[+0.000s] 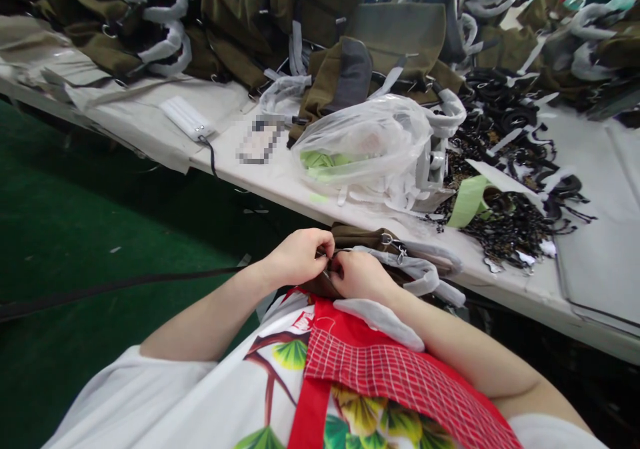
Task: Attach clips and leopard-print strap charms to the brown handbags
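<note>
An olive-brown bag [367,237] with metal clips and a wrapped pale handle [423,272] lies against the table's front edge, close to my body. My left hand [303,255] is closed, its fingertips pinching the bag at a zipper-like edge. Right beside it, my right hand [361,275] has its fingers curled on the same part of the bag. The two sets of fingertips nearly meet. Whatever small piece sits between them is mostly hidden.
On the white table [230,152] are a white power strip [186,118], a blurred-out phone-like item [260,141], a clear plastic bag [370,139] and a heap of black straps [510,215]. Olive bags [400,29] line the back. A dark strap [125,281] stretches left above the green floor.
</note>
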The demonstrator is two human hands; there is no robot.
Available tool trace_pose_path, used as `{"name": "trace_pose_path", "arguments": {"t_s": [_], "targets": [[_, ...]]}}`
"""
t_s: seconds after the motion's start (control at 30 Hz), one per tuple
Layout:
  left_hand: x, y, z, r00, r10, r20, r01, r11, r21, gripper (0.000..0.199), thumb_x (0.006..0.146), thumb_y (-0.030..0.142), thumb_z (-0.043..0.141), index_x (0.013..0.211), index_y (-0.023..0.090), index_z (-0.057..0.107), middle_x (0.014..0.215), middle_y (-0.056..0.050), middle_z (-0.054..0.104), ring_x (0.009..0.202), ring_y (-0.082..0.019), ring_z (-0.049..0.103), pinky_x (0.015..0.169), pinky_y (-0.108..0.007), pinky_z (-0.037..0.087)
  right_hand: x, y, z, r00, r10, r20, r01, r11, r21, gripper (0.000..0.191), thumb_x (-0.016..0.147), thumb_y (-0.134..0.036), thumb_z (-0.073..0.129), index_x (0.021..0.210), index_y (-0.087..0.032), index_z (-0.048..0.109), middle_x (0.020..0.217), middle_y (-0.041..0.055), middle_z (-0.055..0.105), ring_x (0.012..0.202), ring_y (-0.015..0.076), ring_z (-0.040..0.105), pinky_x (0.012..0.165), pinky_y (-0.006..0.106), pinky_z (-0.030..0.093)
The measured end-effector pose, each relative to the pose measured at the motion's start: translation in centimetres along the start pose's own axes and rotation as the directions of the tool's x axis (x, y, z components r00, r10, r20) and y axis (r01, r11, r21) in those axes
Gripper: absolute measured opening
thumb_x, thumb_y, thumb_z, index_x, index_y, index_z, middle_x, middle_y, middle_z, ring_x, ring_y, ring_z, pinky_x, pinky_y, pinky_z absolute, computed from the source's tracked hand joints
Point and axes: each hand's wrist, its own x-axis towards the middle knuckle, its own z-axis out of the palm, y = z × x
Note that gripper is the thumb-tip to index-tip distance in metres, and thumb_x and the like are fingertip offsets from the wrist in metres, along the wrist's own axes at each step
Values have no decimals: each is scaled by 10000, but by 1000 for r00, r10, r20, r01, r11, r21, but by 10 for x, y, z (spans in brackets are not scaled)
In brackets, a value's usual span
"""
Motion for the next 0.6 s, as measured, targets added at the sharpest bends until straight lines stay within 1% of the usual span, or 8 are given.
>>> {"name": "trace_pose_path", "arguments": {"t_s": [0.07,0.2,0.3,0.43,0.5,0.6], "targets": [[0,-1,0,1000,26,13,-26,1000,11,162,707,96,545,755,196,664,833,0,690,774,-149,630,720,-235,485,-1,1,1,1000,1,-2,-1,1000,8,192,858,-286,545,855,-187,710,808,95,752,721,244,693,595,298,400],[2,1,-1,999,31,42,-36,992,117,213,734,111,555,797,214,731,921,-5,710,833,-162,653,789,-251,503,0,6,3,1000,-4,-4,4,997,79,168,842,-269,567,801,-181,704,772,77,738,684,209,664,590,278,384],[3,5,-3,998,24,50,-34,978,204,248,752,114,557,833,229,762,977,-4,728,879,-175,666,823,-265,511,2,11,8,999,-4,-32,11,976,218,118,797,-203,595,736,-170,689,701,37,705,631,163,617,561,250,359],[6,12,-3,997,63,37,-72,951,302,229,796,153,572,841,225,784,1030,-23,735,951,-204,665,888,-302,511,5,19,16,996,40,-76,-7,916,402,150,806,-182,576,709,-154,687,596,-11,634,547,113,536,518,220,326],[8,14,-4,998,55,44,-67,936,346,218,813,177,576,836,213,789,1024,-39,737,957,-220,667,892,-318,513,4,22,19,992,56,-110,-2,896,444,172,823,-186,562,727,-151,701,597,-13,634,550,110,531,530,217,335],[10,16,-5,997,23,69,-48,918,393,226,821,186,569,840,217,792,1024,-43,741,953,-223,671,868,-314,515,2,21,20,984,77,-163,7,887,462,173,835,-201,567,748,-157,710,622,-6,652,577,119,547,562,220,364]]}}
